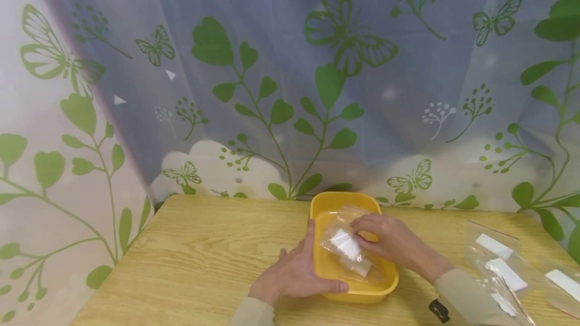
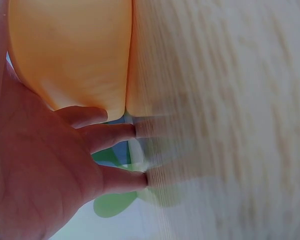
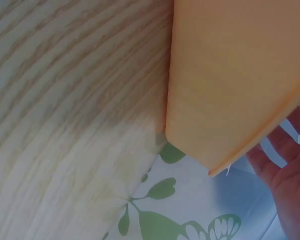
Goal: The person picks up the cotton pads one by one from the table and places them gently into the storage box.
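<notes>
- I see the yellow plastic tub (image 1: 385, 274) standing upright on the wooden table (image 1: 213, 250), its far end close to the patterned curtain (image 1: 272, 19).
- Inside the tub is a clear plastic bag (image 1: 351, 251) with white contents (image 1: 343, 240); whether a second bag lies under it, I cannot tell.
- The right hand (image 1: 396, 239) reaches over the right rim and pinches this bag at its upper part between thumb and fingers.
- The left hand (image 1: 294, 271) has its fingers spread and rather straight around the near left corner of the tub; the thumb rests at the near rim, the other fingers are along the outer left wall.
- To the right of the tub, well apart from it, overlapping clear bags (image 1: 520, 260) with flat white pieces lie on the table; one more bag (image 1: 562, 282) is at the right edge, cut by my view.
- The right sleeve (image 1: 464, 296) crosses before me, between tub and bags; just beside it is a small black object (image 1: 438, 311), unclear to me.
- In both wrist views the tub wall hides the contents.
</notes>
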`<act>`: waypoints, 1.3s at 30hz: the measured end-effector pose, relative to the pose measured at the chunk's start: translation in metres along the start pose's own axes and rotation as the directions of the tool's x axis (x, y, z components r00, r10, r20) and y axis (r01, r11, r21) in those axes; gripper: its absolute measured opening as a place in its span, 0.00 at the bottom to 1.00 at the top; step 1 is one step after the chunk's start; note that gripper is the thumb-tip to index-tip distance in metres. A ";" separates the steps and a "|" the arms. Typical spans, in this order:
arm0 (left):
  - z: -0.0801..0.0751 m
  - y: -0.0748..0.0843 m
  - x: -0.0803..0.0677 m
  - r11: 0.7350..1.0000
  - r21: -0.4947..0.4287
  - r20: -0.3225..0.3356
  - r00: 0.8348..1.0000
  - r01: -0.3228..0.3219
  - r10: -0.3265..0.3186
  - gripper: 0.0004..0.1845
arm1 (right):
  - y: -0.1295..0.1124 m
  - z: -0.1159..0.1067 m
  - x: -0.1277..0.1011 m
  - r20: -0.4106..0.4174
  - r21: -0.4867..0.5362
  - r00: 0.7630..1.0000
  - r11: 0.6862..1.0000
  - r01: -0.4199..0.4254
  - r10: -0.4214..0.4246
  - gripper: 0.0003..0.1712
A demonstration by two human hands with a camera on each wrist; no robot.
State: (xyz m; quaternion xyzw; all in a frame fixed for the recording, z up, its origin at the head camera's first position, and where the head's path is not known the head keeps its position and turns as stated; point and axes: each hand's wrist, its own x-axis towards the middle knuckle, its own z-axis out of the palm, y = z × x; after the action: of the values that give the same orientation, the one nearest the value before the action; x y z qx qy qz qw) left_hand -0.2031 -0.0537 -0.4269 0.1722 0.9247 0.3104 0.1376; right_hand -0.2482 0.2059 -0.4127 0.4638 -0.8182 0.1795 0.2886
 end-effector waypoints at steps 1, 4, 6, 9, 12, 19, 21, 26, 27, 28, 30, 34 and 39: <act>0.000 0.000 0.000 1.000 0.000 -0.002 1.000 0.000 0.000 0.77 | 0.000 0.001 0.000 0.006 0.004 1.000 1.000 -0.006 0.006 0.16; 0.001 0.000 0.000 1.000 0.000 -0.003 1.000 -0.002 0.002 0.77 | -0.001 0.004 0.001 0.014 0.007 1.000 1.000 -0.015 0.015 0.15; 0.001 0.000 0.000 1.000 0.002 -0.003 1.000 -0.001 0.001 0.78 | -0.002 0.005 0.002 0.021 0.010 1.000 1.000 -0.022 0.022 0.15; 0.000 -0.001 0.000 1.000 0.007 -0.002 1.000 0.001 -0.001 0.78 | -0.002 0.008 0.004 0.025 0.017 0.999 1.000 -0.025 0.024 0.15; 0.000 -0.002 -0.001 1.000 0.013 -0.001 1.000 0.002 -0.001 0.77 | -0.001 0.011 0.005 0.025 0.017 1.000 1.000 -0.015 0.014 0.14; 0.000 -0.001 -0.001 1.000 0.005 0.003 1.000 0.003 -0.003 0.77 | 0.000 0.016 0.004 0.060 -0.007 0.998 1.000 -0.010 0.010 0.09; 0.000 -0.001 -0.001 1.000 0.007 0.002 1.000 0.002 -0.002 0.77 | 0.000 0.016 0.004 0.075 -0.011 0.997 1.000 -0.016 0.016 0.09; 0.000 -0.001 0.000 1.000 0.012 0.003 1.000 0.000 0.000 0.77 | 0.001 0.017 0.005 0.095 -0.022 0.995 0.999 -0.024 0.026 0.08; 0.000 -0.001 0.000 1.000 0.013 0.002 1.000 0.001 -0.001 0.77 | 0.001 0.018 0.005 0.098 -0.024 0.995 0.999 -0.027 0.029 0.06; 0.000 -0.001 0.000 1.000 0.016 0.002 1.000 0.001 -0.001 0.77 | 0.002 0.018 0.005 0.102 -0.024 0.994 0.999 -0.030 0.032 0.05; 0.000 0.000 0.000 1.000 0.021 0.000 1.000 0.002 -0.002 0.77 | 0.002 0.018 0.004 0.112 -0.025 0.993 0.999 -0.040 0.043 0.03; -0.001 0.000 0.000 1.000 0.020 0.003 1.000 0.004 -0.004 0.77 | 0.001 0.016 0.004 0.148 -0.028 0.986 0.997 -0.078 0.081 0.07; -0.001 0.000 -0.001 1.000 0.007 0.007 1.000 0.006 -0.006 0.77 | -0.002 0.010 0.002 0.144 -0.048 0.980 0.990 -0.133 0.139 0.13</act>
State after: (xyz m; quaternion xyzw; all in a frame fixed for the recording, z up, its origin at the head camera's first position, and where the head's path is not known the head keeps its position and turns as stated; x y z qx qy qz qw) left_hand -0.2028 -0.0544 -0.4259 0.1709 0.9258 0.3061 0.1411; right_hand -0.2500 0.1980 -0.4187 0.4132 -0.8702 0.1487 0.2234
